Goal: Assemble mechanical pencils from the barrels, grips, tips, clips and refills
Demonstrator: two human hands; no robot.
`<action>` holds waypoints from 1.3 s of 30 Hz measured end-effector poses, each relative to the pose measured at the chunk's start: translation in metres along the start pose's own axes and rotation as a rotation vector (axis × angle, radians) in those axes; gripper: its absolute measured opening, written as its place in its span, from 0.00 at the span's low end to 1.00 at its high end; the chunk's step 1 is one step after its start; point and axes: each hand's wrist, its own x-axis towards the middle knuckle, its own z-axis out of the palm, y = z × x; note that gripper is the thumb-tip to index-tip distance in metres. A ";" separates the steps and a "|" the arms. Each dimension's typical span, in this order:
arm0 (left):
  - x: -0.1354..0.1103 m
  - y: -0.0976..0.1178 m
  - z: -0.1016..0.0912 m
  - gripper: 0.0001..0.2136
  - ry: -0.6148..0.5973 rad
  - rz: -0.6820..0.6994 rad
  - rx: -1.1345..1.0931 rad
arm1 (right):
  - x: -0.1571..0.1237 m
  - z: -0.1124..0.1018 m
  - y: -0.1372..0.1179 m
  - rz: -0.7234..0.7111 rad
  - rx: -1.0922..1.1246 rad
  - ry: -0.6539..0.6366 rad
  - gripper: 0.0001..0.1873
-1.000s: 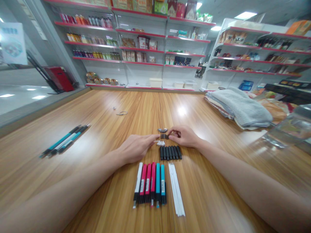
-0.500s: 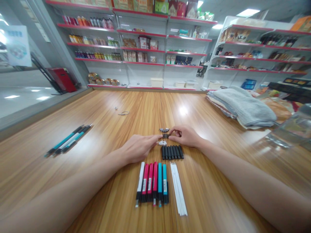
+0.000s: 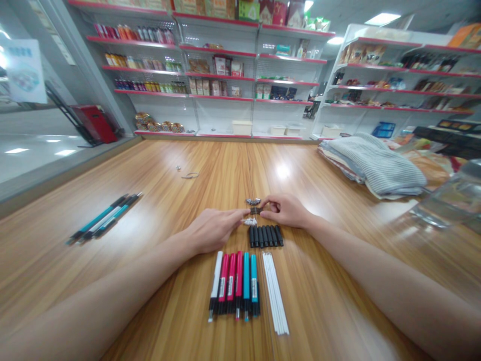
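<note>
Inspected table (image 3: 169, 301) from above. Found small dark parts (image 3: 256, 210) in a short row near the middle, between left hand (image 3: 216, 229) and right hand (image 3: 282, 211). Noted left fingers stretched out, tips at the row's left end. Noted right thumb and forefinger bent towards its right end, remaining fingers curled in. Could not tell light touch from pinch on either side. Judged so placed to steady the row from its 2 ends.

Recorded silver tips (image 3: 253, 201) fanned just on the far side, white pieces (image 3: 249, 221) just on the near side, then 7 black grips (image 3: 266, 236) side by side. Nearer again, counted 6 pen barrels (image 3: 231, 276): 1 white, 3 pink, 2 blue. To their right, found white refills (image 3: 275, 293) laid together lengthwise. Judged sorted by kind, for easy counting and picking up. Observed pens (image 3: 105, 220) well apart at left, probably to avoid mixing with loose parts.

Checked containers. Saw clear container (image 3: 443, 200) at right, possibly holding liquid; not confirmed. Saw pale bin (image 3: 242, 128) low on far shelves (image 3: 221, 99), contents hidden, and gold-topped jars (image 3: 171, 127) farther left, contents not made out.
</note>
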 end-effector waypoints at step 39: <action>-0.003 -0.001 0.003 0.11 0.298 -0.026 0.088 | 0.007 -0.007 0.003 0.313 0.991 -0.011 0.16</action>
